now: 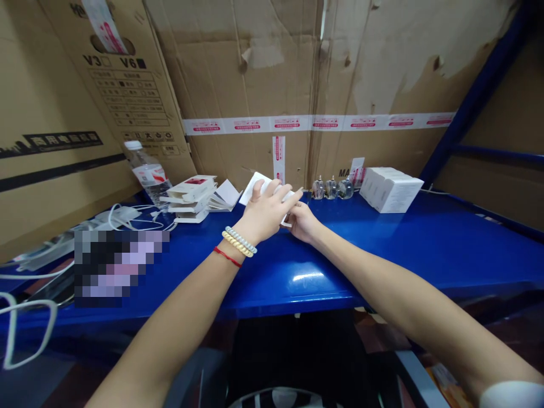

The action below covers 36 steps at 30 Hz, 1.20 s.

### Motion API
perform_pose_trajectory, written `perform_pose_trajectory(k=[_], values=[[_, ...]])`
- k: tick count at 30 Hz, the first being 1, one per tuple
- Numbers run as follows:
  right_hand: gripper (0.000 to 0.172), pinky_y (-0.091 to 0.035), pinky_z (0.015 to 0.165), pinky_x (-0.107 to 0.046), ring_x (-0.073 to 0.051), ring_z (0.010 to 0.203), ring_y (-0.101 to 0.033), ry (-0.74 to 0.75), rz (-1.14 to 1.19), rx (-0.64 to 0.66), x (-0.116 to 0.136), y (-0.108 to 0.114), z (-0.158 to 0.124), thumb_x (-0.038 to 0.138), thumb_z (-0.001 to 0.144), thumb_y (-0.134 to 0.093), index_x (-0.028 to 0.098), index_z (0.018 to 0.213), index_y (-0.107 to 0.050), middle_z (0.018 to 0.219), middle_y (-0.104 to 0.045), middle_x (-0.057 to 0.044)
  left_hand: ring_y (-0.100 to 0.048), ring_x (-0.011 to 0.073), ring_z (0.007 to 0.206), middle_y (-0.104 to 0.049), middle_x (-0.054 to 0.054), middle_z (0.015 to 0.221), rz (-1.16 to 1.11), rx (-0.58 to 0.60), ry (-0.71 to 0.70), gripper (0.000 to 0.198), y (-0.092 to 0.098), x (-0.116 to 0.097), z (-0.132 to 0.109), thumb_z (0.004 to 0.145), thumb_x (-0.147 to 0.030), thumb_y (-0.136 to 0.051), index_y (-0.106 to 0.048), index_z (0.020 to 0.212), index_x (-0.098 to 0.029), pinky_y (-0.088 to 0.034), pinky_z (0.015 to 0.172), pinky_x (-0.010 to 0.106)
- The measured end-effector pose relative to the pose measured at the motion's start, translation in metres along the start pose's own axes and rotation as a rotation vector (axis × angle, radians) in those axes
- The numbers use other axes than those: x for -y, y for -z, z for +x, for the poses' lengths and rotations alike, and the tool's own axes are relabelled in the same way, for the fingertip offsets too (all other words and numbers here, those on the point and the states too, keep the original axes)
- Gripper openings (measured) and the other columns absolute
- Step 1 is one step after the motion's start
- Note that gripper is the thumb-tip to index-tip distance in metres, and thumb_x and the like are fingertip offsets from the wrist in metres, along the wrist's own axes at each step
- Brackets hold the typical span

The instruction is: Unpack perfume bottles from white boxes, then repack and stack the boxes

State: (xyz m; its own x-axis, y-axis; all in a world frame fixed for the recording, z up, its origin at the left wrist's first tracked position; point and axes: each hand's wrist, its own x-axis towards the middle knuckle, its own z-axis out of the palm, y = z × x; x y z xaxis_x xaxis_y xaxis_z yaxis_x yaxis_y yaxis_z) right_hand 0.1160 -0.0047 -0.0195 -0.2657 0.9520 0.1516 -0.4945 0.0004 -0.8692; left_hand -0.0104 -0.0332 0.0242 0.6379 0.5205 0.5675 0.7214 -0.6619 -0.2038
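A small white cardboard box (257, 184) is held tilted just above the blue table, between both hands. My left hand (266, 212) lies over its top, with the thumb on one side and the fingers across it. My right hand (302, 220) grips the box's right end from below, its fingers closed and partly hidden. Much of the box is covered by my hands. Just behind and to the right stand several small round glass bottles (331, 188) in a row. To the left are stacked flat white cartons (191, 192) and an opened white carton (225, 195).
White boxes (391, 190) stand together at the back right of the blue table (382, 243). A plastic water bottle (148, 170), a power strip (76, 235) and white cables (123, 218) occupy the left side. Large cardboard sheets (238, 68) wall off the back.
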Motion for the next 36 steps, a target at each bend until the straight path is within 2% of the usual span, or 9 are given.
perform_pose_trajectory(k=[2, 4, 8, 11, 15, 21, 27, 32, 36], values=[[0.023, -0.053, 0.055, -0.026, -0.013, 0.057, -0.063, 0.000, 0.043, -0.011, 0.006, 0.003, -0.001, 0.021, 0.064, -0.067, 0.018, 0.085, -0.059, 0.066, -0.066, 0.003, -0.026, 0.0342, 0.143, -0.045, 0.008, 0.147, -0.050, -0.089, 0.068, 0.074, 0.002, 0.001, 0.001, 0.072, -0.001, -0.057, -0.048, 0.138, -0.032, -0.006, 0.116, 0.061], [0.023, -0.057, 0.061, -0.029, -0.016, 0.066, -0.067, 0.016, 0.086, -0.013, 0.012, 0.007, -0.002, 0.023, 0.068, -0.066, 0.018, 0.090, -0.060, 0.074, -0.071, -0.001, -0.020, 0.0371, 0.146, -0.038, 0.009, 0.151, -0.182, -0.237, 0.246, 0.077, 0.003, 0.007, 0.002, 0.072, -0.009, -0.064, -0.042, 0.141, -0.032, -0.011, 0.115, 0.063], [0.028, -0.062, 0.073, -0.037, -0.020, 0.077, -0.070, 0.052, 0.122, 0.016, 0.021, 0.010, -0.004, 0.023, 0.073, -0.065, 0.019, 0.100, -0.060, 0.084, -0.074, -0.004, -0.052, 0.0344, 0.125, -0.054, 0.015, 0.132, -0.806, -0.391, 0.610, 0.073, -0.005, 0.025, 0.007, 0.080, -0.029, -0.063, -0.031, 0.146, -0.025, -0.044, 0.100, 0.055], [0.030, -0.063, 0.073, -0.039, -0.021, 0.075, -0.071, -0.011, 0.101, 0.041, 0.018, 0.011, -0.005, 0.022, 0.073, -0.065, 0.019, 0.103, -0.059, 0.086, -0.074, -0.004, -0.067, 0.0274, 0.096, -0.064, 0.011, 0.109, -1.160, -0.420, 0.726, 0.073, -0.019, 0.033, 0.008, 0.077, -0.039, -0.068, -0.036, 0.141, -0.024, -0.055, 0.083, 0.046], [0.028, -0.064, 0.061, -0.036, -0.020, 0.068, -0.070, -0.059, 0.088, 0.049, 0.009, 0.013, -0.001, 0.021, 0.074, -0.067, 0.019, 0.100, -0.059, 0.081, -0.072, -0.004, -0.066, 0.0209, 0.080, -0.065, 0.006, 0.098, -1.047, -0.606, 0.744, 0.068, -0.029, 0.035, 0.008, 0.066, -0.035, -0.078, -0.051, 0.127, -0.024, -0.057, 0.074, 0.038], [0.021, -0.063, 0.052, -0.029, -0.017, 0.063, -0.068, -0.057, 0.083, 0.027, 0.011, 0.017, 0.006, 0.020, 0.078, -0.070, 0.016, 0.097, -0.061, 0.077, -0.071, -0.005, -0.064, 0.0196, 0.081, -0.067, 0.005, 0.091, -1.000, -0.677, 0.769, 0.042, -0.028, 0.041, 0.008, 0.068, -0.035, -0.076, -0.063, 0.106, -0.021, -0.055, 0.069, 0.031], [0.014, -0.064, 0.053, -0.028, -0.017, 0.061, -0.069, -0.101, 0.034, 0.035, 0.019, 0.015, 0.004, 0.018, 0.082, -0.069, 0.012, 0.092, -0.062, 0.074, -0.072, -0.007, -0.064, 0.0188, 0.081, -0.068, 0.006, 0.092, -1.091, -0.732, 0.804, 0.039, -0.028, 0.044, 0.008, 0.067, -0.039, -0.075, -0.063, 0.099, -0.019, -0.054, 0.067, 0.029], [0.009, -0.063, 0.053, -0.029, -0.017, 0.061, -0.069, -0.100, 0.010, 0.030, 0.022, 0.014, 0.001, 0.015, 0.080, -0.069, 0.012, 0.086, -0.063, 0.070, -0.072, -0.007, -0.065, 0.0194, 0.087, -0.066, 0.007, 0.095, -1.039, -0.877, 0.822, 0.041, -0.028, 0.056, 0.009, 0.068, -0.043, -0.074, -0.060, 0.097, -0.019, -0.054, 0.074, 0.030], [0.007, -0.061, 0.049, -0.030, -0.017, 0.054, -0.066, -0.129, -0.090, -0.070, 0.033, 0.020, 0.003, 0.011, 0.077, -0.069, 0.011, 0.081, -0.063, 0.064, -0.070, -0.007, -0.066, 0.0193, 0.086, -0.065, 0.006, 0.093, -1.137, -0.970, 0.996, 0.043, -0.029, 0.074, 0.004, 0.068, -0.045, -0.072, -0.053, 0.097, -0.020, -0.056, 0.074, 0.034]])
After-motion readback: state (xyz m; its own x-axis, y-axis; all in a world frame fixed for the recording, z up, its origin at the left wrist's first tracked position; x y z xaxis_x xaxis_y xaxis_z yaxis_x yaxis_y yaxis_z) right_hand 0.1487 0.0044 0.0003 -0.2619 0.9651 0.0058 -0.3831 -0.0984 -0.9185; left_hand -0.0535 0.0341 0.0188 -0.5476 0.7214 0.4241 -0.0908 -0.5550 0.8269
